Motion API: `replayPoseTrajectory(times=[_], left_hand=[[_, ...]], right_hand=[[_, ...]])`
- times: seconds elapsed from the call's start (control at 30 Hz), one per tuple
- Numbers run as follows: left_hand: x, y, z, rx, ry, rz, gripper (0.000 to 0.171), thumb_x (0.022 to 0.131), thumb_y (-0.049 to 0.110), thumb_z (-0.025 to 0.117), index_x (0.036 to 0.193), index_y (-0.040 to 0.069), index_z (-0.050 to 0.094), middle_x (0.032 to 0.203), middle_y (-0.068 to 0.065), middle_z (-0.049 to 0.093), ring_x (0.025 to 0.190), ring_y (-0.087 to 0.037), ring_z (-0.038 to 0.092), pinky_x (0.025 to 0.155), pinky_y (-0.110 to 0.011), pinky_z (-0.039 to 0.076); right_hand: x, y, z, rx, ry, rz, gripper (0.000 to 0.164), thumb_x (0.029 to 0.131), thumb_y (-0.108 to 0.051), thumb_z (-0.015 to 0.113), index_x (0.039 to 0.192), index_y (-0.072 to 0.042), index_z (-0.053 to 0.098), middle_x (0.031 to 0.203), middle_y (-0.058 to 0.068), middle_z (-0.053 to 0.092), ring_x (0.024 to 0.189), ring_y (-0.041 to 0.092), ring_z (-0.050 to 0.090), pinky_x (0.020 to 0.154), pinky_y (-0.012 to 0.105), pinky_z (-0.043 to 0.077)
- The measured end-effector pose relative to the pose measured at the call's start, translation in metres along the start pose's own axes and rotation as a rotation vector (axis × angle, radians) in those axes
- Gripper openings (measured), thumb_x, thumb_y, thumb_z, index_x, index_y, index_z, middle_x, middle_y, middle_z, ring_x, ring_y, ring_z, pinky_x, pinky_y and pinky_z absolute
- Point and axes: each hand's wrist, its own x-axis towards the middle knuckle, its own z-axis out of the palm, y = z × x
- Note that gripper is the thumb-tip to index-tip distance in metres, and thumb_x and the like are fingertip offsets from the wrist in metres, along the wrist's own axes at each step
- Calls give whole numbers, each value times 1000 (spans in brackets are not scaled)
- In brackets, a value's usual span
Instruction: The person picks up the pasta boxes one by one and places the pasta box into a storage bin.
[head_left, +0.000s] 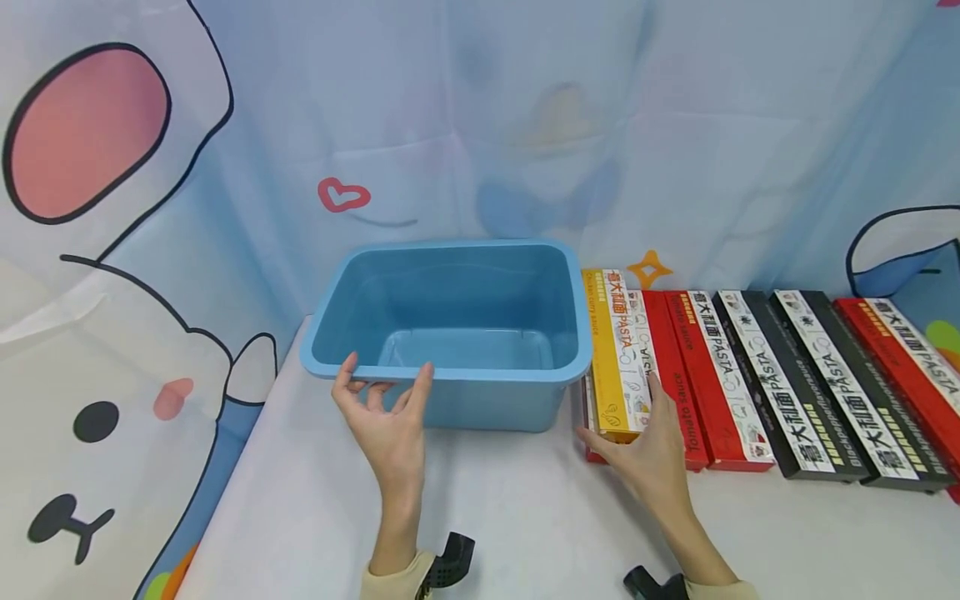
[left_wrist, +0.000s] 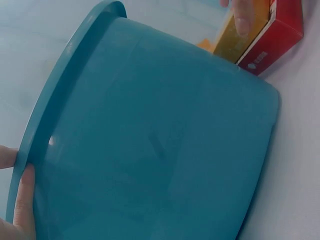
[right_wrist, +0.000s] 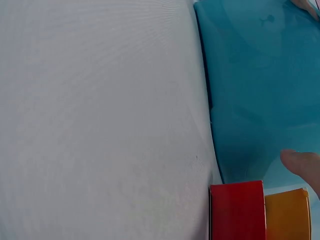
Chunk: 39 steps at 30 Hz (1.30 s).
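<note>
A light-blue plastic bin (head_left: 480, 400) stands in the middle of the table. My left hand (head_left: 393, 425) holds its near rim towards the left corner, fingers over the edge and thumb on the outer wall; the left wrist view shows the rim (left_wrist: 55, 95) between them. My right hand (head_left: 645, 454) is around the near end of a yellow pasta box (head_left: 607, 350), with thumb and fingers spread to either side. In the right wrist view the thumb (right_wrist: 302, 165) is apart from this box. A red box (right_wrist: 237, 210) lies under the yellow one.
Right of the yellow box lie red pasta boxes (head_left: 720, 383), black pasta boxes (head_left: 780, 383) and another red box (head_left: 915, 358), side by side. A printed cloth (head_left: 450, 125) hangs behind the table. White tabletop (head_left: 510, 517) shows in front of the bin.
</note>
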Motion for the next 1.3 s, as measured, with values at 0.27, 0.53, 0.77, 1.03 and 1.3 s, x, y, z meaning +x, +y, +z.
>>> replayPoseTrajectory(times=[0.27,0.53,0.77,1.03,1.3], left_hand=[[0,-1,-3,6,20,3,85,85,-5,82,152,4,30,114,-11,37,100,-31,55,83,-28,64],[0,-2,-4,-6,32,10,85,85,-7,81,152,3,30,114,-11,37,99,-29,55,81,-27,64],[0,-3,-3,-14,32,5,86,84,-10,81,152,2,30,115,-13,38,101,-30,55,80,-26,63],[-1,-2,0,-26,30,1,87,83,-10,81,152,4,30,113,-9,38,98,-25,54,77,-26,63],[-1,-3,2,-28,24,4,88,84,-10,81,153,1,28,114,-10,38,97,-24,54,77,-26,63]], right_hand=[[0,0,8,-10,26,-7,116,82,-29,90,165,1,14,157,27,33,139,42,35,116,68,38],[-1,-2,10,-31,44,-10,109,83,-20,87,163,4,17,151,30,37,134,44,39,113,69,41],[-1,-1,8,-35,63,-20,99,83,-6,81,162,6,22,151,31,40,131,46,43,111,68,44],[-1,1,4,12,118,-32,95,82,-6,82,160,7,29,155,33,41,132,48,46,108,67,46],[-8,2,-13,62,116,69,94,85,-9,81,163,-3,29,159,27,39,138,42,41,111,64,44]])
